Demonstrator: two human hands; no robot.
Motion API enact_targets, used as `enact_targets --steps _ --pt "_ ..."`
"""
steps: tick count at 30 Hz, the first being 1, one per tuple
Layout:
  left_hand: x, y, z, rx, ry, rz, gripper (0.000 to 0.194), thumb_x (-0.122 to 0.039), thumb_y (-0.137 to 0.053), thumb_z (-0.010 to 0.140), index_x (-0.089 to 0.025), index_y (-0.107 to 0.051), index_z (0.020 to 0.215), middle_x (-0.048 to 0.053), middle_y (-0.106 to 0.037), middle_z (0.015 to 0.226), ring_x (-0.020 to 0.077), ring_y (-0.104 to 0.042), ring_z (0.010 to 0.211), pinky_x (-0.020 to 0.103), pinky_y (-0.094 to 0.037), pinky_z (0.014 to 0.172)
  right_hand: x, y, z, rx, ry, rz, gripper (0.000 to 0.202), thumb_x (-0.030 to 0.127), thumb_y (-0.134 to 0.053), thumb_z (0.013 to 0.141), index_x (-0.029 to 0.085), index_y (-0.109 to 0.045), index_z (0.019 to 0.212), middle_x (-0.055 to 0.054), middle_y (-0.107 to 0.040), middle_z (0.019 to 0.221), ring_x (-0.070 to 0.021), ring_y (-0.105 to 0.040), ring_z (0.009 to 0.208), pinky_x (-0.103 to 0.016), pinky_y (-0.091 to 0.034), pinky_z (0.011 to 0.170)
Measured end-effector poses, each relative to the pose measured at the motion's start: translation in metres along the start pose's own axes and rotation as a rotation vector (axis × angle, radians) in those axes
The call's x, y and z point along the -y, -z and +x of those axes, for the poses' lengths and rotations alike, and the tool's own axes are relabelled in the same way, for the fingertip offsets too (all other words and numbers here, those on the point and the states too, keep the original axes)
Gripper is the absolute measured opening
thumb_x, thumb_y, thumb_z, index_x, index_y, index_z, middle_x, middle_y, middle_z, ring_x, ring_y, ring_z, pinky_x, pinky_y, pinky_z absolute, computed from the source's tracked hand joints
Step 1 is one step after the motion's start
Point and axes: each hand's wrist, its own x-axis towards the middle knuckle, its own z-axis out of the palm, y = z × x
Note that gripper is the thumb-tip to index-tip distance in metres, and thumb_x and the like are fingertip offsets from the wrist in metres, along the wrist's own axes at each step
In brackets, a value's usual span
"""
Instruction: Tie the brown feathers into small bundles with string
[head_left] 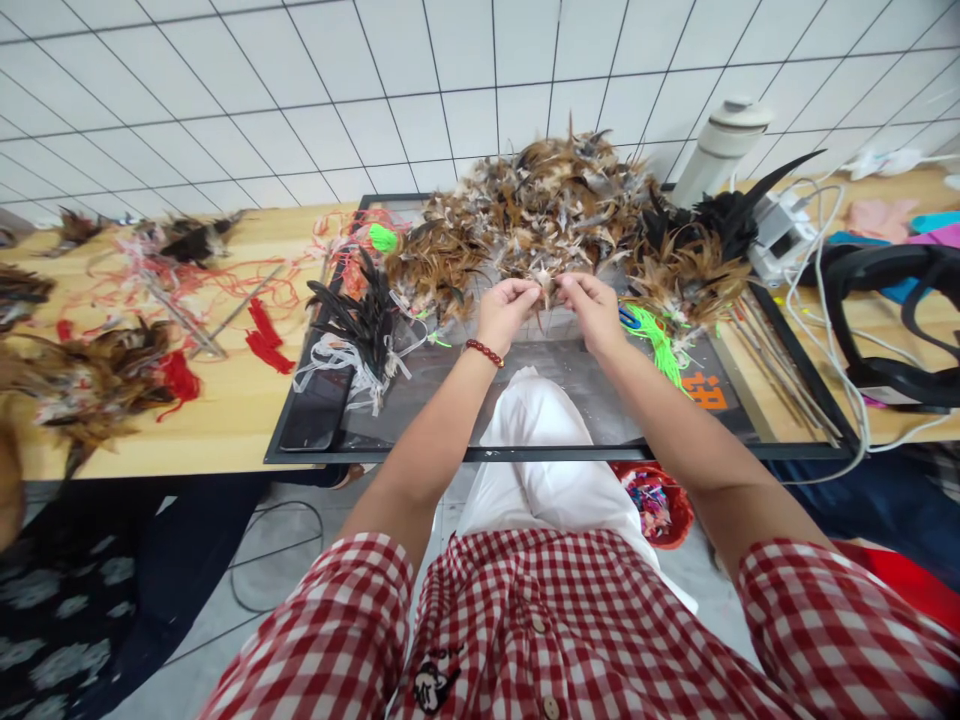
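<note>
My left hand [507,312], with a red bead bracelet at the wrist, pinches the left side of a small brown and white feather bunch [544,287]. On the bunch's right side, the fingers of my right hand [592,305] are closed as well. Right behind both hands rises a large heap of brown feathers [555,205]. Bright green strings [658,340] lie beside my right wrist. Black feathers [360,315] and white ties [337,360] are to the left of my left hand, on the black-framed tray [450,453].
A phone [311,408] lies at the tray's left front. A white bottle [724,145], cables, a white charger [780,235] and a black headset [892,320] stand right. Red tassels [266,338] and more feathers lie left. A seated person [82,590] is at the left.
</note>
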Motion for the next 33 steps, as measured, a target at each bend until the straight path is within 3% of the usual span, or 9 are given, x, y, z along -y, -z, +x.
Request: enact_targets --steps 3,8,13,16,20,24,30,33 --pt "0.002 -0.004 -0.003 0.023 -0.145 0.218 0.017 -0.006 -0.078 0.074 -0.017 -0.07 0.065 -0.002 -0.068 0.066 0.0093 -0.059 0.064 0.021 -0.047 0.069 0.001 0.001 0.005 0.048 -0.151 0.152 0.067 0.086 -0.06 0.076 0.021 -0.073 0.091 -0.003 -0.067 0.079 -0.0143 -0.055 0.068 -0.03 -0.048 0.066" --pt "0.001 -0.005 -0.008 0.033 -0.265 0.356 0.022 -0.001 -0.072 0.075 -0.019 -0.072 0.062 0.0 -0.072 0.071 0.0125 -0.064 0.074 0.024 -0.05 0.082 0.007 0.0 0.002 0.075 -0.193 0.294 0.055 0.068 -0.084 0.06 0.02 -0.073 0.085 0.0 -0.066 0.077 -0.0112 -0.05 0.067 -0.027 -0.042 0.063" --pt "0.014 0.002 0.001 0.081 -0.371 0.44 0.017 -0.004 -0.076 0.073 -0.02 -0.075 0.066 0.002 -0.075 0.079 0.0165 -0.069 0.084 0.029 -0.053 0.089 0.002 -0.003 0.003 0.112 -0.223 0.326 0.053 0.068 -0.084 0.06 0.02 -0.069 0.079 0.002 -0.061 0.07 -0.0103 -0.045 0.064 -0.027 -0.036 0.061" --pt "0.022 0.008 0.011 0.011 -0.446 0.385 0.01 -0.016 -0.083 0.074 -0.02 -0.075 0.069 0.005 -0.078 0.09 0.0197 -0.071 0.096 0.033 -0.054 0.095 -0.002 -0.002 0.005 0.046 -0.143 0.299 0.059 0.078 -0.077 0.065 0.022 -0.061 0.072 0.003 -0.054 0.066 -0.0108 -0.043 0.063 -0.028 -0.036 0.062" --pt "0.025 0.014 0.022 -0.097 -0.309 0.19 0.012 -0.028 -0.086 0.074 -0.019 -0.079 0.078 0.006 -0.078 0.088 0.0193 -0.071 0.091 0.036 -0.055 0.095 -0.001 -0.003 0.003 0.038 -0.055 0.238 0.066 0.086 -0.071 0.067 0.022 -0.06 0.073 0.003 -0.052 0.065 -0.0117 -0.043 0.064 -0.028 -0.036 0.063" --pt "0.02 0.017 0.023 -0.173 -0.297 0.159 0.012 -0.02 -0.09 0.068 -0.017 -0.08 0.074 0.01 -0.076 0.108 0.023 -0.069 0.114 0.037 -0.048 0.11 0.002 -0.006 -0.002 0.118 0.01 0.19 0.066 0.087 -0.068 0.071 0.021 -0.062 0.075 0.003 -0.053 0.066 -0.0117 -0.044 0.066 -0.029 -0.037 0.066" --pt "0.015 0.012 0.014 0.002 -0.188 0.037 0.01 -0.021 -0.091 0.068 -0.019 -0.082 0.074 0.007 -0.079 0.09 0.0221 -0.073 0.101 0.04 -0.052 0.106 0.001 -0.009 -0.004 0.178 0.028 0.145 0.067 0.087 -0.065 0.073 0.021 -0.062 0.077 0.002 -0.056 0.067 -0.0122 -0.047 0.064 -0.03 -0.039 0.066" --pt "0.016 0.009 0.011 0.016 -0.169 0.006 0.012 -0.019 -0.092 0.066 -0.019 -0.082 0.073 0.006 -0.08 0.087 0.0221 -0.073 0.105 0.04 -0.05 0.111 0.0 -0.01 -0.005 0.181 0.023 0.122 0.069 0.089 -0.064 0.072 0.021 -0.063 0.077 0.002 -0.058 0.067 -0.0127 -0.049 0.065 -0.03 -0.04 0.066"
